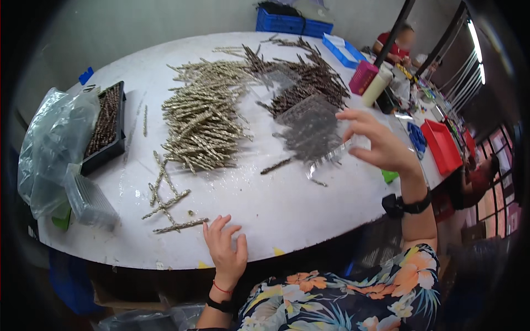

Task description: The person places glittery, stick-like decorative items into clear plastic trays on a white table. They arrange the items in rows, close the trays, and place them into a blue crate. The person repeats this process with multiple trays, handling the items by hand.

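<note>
My left hand (226,250) is over the table's near edge, fingers apart and empty, its fingertips beside the end of a gold twisted stick (180,225). Several more gold sticks lie crossed just beyond it. My right hand (377,142) is raised at the right, fingers curled and thumb apart, at the edge of a clear plastic sheet or bag (316,124); whether it grips the plastic I cannot tell. Under the plastic are dark brown twisted sticks (308,78) in a heap. A large heap of gold twisted sticks (203,120) spreads left of them.
At the left, a black tray (121,142) of brown sticks stands by a clear plastic bag (54,140) and stacked clear plastic containers (92,200). Blue trays (344,51), a magenta box (363,77) and a red tray (441,147) are farther off. Co-workers sit at the right.
</note>
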Motion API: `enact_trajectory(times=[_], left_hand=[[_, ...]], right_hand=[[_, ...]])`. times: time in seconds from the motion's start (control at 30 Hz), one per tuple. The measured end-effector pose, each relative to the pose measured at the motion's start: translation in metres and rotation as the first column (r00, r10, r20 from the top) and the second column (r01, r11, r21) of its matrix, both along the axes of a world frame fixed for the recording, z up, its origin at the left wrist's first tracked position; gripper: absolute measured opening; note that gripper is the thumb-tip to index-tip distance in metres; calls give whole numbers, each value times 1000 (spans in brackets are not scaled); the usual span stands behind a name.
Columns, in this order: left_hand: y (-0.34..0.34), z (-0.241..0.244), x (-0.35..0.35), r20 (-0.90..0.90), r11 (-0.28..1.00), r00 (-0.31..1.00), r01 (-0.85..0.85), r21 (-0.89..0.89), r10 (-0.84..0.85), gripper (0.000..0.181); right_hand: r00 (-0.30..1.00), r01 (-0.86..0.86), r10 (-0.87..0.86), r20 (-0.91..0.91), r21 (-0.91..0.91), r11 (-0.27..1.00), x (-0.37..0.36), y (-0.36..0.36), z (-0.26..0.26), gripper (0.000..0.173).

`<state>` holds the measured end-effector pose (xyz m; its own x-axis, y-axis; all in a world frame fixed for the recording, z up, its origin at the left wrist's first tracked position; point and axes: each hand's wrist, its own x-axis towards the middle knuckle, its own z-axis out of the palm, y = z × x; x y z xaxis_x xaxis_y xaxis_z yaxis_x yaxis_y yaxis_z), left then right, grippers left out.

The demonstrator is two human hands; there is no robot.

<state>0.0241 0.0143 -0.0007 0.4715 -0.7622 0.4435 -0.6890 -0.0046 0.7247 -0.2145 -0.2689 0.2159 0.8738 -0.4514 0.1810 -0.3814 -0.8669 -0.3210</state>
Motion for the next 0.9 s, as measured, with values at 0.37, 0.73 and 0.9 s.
enact_trajectory(times=[0.37, 0.73, 0.9], left_hand=[[-10, 24, -13, 297, 837, 792, 444, 320, -533, 79], [-22, 16, -46, 253, 814, 790, 463, 350, -558, 71], [-24, 11, -47, 250, 829, 801, 467, 308, -544, 69]], right_hand=[[998, 52, -43, -42, 242, 969, -57, 50, -151, 35], [936, 347, -343, 77, -42, 937, -33, -48, -181, 30], [961, 122, -87, 263, -121, 985, 7, -42, -185, 24]])
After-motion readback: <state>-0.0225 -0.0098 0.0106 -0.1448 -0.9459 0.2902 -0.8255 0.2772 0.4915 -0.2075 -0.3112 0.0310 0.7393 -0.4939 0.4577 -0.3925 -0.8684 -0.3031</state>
